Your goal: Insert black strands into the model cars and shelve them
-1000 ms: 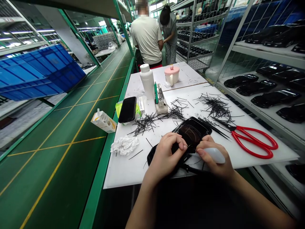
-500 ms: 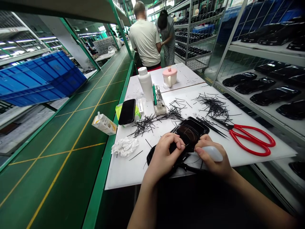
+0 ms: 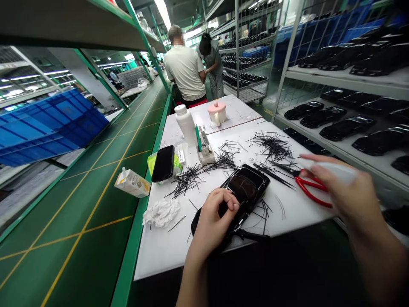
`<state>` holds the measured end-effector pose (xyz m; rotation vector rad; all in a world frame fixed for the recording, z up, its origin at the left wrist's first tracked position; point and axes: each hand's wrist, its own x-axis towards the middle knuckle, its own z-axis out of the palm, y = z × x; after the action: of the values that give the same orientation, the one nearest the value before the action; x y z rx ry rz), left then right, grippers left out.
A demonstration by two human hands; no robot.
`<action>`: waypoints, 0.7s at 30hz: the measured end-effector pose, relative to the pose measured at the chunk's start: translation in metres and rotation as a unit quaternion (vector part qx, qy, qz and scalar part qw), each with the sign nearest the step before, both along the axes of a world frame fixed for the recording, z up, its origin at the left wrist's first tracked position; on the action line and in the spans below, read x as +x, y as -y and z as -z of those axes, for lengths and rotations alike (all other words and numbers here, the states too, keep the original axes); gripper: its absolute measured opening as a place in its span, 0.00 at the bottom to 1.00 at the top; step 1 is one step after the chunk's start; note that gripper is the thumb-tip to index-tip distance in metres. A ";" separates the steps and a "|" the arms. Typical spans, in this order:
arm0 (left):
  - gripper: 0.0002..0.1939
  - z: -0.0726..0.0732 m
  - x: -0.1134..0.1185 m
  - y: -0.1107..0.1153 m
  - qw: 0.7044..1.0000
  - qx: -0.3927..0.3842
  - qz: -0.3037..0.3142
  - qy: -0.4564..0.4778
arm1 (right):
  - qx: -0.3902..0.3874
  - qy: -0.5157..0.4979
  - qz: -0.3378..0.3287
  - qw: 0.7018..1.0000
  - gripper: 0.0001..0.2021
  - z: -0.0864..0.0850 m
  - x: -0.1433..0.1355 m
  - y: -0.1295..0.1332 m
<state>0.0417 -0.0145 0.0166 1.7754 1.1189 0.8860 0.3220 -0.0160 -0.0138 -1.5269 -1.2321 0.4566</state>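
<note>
A glossy black model car body lies at a slant near the table's front edge. My left hand rests over its near part, thumb and fingertips pressed together; whatever is between them is too small to make out. Off to the right, my right hand is raised and wrapped around a small translucent white squeeze bottle. That hand is slightly blurred and partly covers the red-handled scissors. Black tweezers lie beside the scissors. A black-handled tool sits by the table edge, partly hidden by the car body.
Piles of thin black strips lie on the white table. Around them stand a phone, crumpled tissue, a white bottle and a lidded mug. A drink carton is at left; racks stand right. Two people are ahead.
My right hand has moved away from the car body to the right with the squeeze bottle in it. My left hand stays pinched over the car body. The view has shifted slightly.
</note>
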 end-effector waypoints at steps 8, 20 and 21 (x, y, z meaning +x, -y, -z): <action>0.11 -0.005 0.005 -0.001 0.996 0.056 0.007 -0.068 | -0.163 0.150 0.040 0.974 0.20 0.018 0.067 -0.038; 0.10 0.003 0.017 0.000 0.993 0.089 0.058 -0.058 | -0.129 0.225 0.094 0.961 0.22 0.016 0.060 -0.032; 0.10 0.004 0.017 0.000 0.994 0.086 0.054 -0.047 | -0.127 0.239 0.083 0.959 0.19 0.015 0.052 -0.027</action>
<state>0.0586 -0.0144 0.0126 2.0181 1.0199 0.8628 0.3743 0.0108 -0.0286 -2.0227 -1.4333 0.1364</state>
